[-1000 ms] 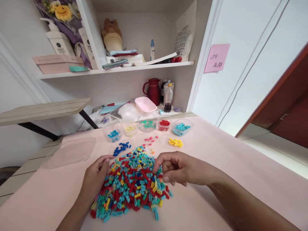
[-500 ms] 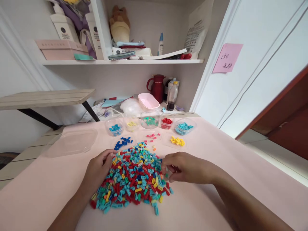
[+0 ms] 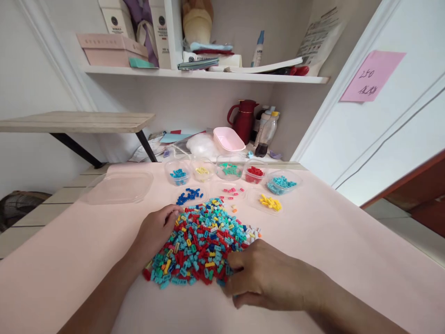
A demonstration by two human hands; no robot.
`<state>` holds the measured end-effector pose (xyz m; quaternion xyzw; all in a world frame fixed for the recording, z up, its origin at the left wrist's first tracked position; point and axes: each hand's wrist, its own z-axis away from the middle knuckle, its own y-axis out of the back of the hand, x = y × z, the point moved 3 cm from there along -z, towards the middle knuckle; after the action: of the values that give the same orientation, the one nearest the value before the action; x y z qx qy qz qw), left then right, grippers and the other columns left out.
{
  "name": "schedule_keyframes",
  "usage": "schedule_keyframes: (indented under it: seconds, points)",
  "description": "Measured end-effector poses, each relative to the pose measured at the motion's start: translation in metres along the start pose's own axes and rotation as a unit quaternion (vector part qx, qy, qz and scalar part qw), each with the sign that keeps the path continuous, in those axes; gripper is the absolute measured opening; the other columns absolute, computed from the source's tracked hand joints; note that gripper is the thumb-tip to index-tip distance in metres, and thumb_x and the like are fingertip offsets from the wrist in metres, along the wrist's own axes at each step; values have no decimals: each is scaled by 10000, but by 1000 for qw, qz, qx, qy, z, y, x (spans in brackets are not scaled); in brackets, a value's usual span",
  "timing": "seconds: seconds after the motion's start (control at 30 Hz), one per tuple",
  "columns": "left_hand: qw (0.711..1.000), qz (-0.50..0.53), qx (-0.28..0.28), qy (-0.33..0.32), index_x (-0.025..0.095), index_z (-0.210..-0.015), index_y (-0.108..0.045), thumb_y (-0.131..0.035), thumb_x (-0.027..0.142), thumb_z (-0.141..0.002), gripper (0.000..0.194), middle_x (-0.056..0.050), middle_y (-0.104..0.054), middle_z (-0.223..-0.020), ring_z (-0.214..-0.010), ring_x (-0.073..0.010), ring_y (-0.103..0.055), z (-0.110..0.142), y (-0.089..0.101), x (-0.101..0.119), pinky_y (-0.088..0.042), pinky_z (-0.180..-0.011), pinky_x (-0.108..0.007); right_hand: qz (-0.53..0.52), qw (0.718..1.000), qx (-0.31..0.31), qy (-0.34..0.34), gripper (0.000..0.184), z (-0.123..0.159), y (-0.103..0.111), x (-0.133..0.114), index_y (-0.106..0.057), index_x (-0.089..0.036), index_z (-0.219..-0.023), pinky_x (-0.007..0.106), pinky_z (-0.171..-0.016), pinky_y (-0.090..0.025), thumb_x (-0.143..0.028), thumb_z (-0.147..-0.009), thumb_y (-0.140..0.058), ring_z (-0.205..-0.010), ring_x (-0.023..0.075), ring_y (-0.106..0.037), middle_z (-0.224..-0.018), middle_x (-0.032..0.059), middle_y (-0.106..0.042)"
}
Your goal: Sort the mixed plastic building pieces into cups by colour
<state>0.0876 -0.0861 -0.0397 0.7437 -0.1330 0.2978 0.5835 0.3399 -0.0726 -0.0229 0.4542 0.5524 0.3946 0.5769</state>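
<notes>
A heap of small plastic building bricks (image 3: 201, 241) in mixed red, teal, yellow, green and blue lies on the pink cover. Against the heap's upper left edge rests my left hand (image 3: 156, 232), thumb and fingers curled together; anything between them is hidden. My right hand (image 3: 269, 278) is bent over the lower right edge, fingers closed and touching the bricks there, their tips out of sight. Several white bricks (image 3: 253, 233) lie just above the right hand. Dark blue bricks (image 3: 189, 195), pink bricks (image 3: 232, 191) and yellow bricks (image 3: 270, 202) sit on clear lids behind the heap.
Clear tubs hold blue bricks (image 3: 178, 175), pale yellow bricks (image 3: 201, 171), green bricks (image 3: 230, 169), red bricks (image 3: 254, 174) and turquoise bricks (image 3: 282, 182). A clear tray (image 3: 118, 188) stands left. Farther back are a pink basin (image 3: 229, 139), a red jug (image 3: 244, 121) and a bottle (image 3: 267, 134).
My right hand has moved down along the heap's right side to its lower right edge, uncovering white bricks. My left hand stays at the heap's left edge. The camera view has shifted.
</notes>
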Motion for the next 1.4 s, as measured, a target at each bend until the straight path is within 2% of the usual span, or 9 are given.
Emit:
schedule_keyframes:
  seconds: [0.13,0.33,0.47,0.57,0.7,0.8,0.9,1.03,1.4]
  points:
    - [1000,-7,-9,-5,284,-981,-691,-382,428,-852,365,11,-736,-1005,-921,-219,-661,0,0,1,-470,-787,-296,-4,997,35,-66,188,5,14,13,-612,-235,-845,243,-586,-321,-271,-930,-448,-673,113,-516,-830,7,-601]
    - [1000,-20,-10,-8,292,-980,-701,-404,421,-841,352,19,-727,-1060,-978,-219,-653,-1,0,-1,-474,-808,-290,-78,977,140,-143,256,23,43,31,-624,-205,-867,236,-633,-373,-364,-942,-437,-700,128,-531,-814,38,-595]
    - [999,-31,-11,0,297,-973,-705,-409,425,-835,351,25,-734,-1032,-933,-211,-667,-2,1,0,-488,-768,-278,-75,970,166,-163,312,31,50,34,-643,-200,-875,253,-651,-384,-378,-954,-400,-698,142,-531,-786,50,-615]
    - [999,-31,-15,2,293,-993,-702,-399,431,-840,366,20,-733,-1041,-948,-213,-663,-3,1,0,-485,-794,-286,-74,971,141,-181,336,32,48,37,-661,-206,-916,263,-672,-391,-345,-968,-359,-724,148,-556,-830,58,-654]
    - [999,-40,-11,6,296,-993,-706,-405,446,-830,374,21,-733,-1054,-950,-223,-667,-4,1,0,-493,-783,-291,-73,969,94,-218,265,33,43,44,-670,-240,-959,264,-675,-393,-215,-917,-409,-741,150,-577,-875,27,-689]
    - [999,-43,-9,5,296,-969,-709,-404,454,-826,372,20,-735,-1052,-967,-228,-666,-5,0,-3,-493,-786,-290,-69,953,115,-272,295,39,47,52,-665,-256,-980,257,-645,-380,-167,-891,-398,-717,141,-574,-862,6,-694]
    - [999,-42,-10,7,302,-985,-704,-404,468,-827,378,20,-733,-1061,-992,-230,-662,-6,-1,-5,-493,-795,-287,-71,940,108,-316,233,49,52,58,-678,-252,-881,249,-621,-362,-195,-859,-453,-713,140,-573,-836,-3,-694]
    - [999,-33,-2,-3,308,-995,-707,-423,460,-818,368,22,-735,-1058,-984,-231,-666,-6,-2,-6,-497,-795,-284,-87,933,30,-347,88,57,48,62,-666,-266,-812,245,-600,-332,-256,-754,-600,-684,142,-576,-762,-33,-689]
    - [1000,-25,-6,-1,310,-969,-707,-415,464,-817,364,21,-740,-1026,-937,-229,-675,-5,-2,-6,-498,-758,-282,-52,932,-7,-360,133,46,33,60,-569,-239,-759,244,-558,-262,-255,-657,-651,-630,131,-514,-731,-51,-656]
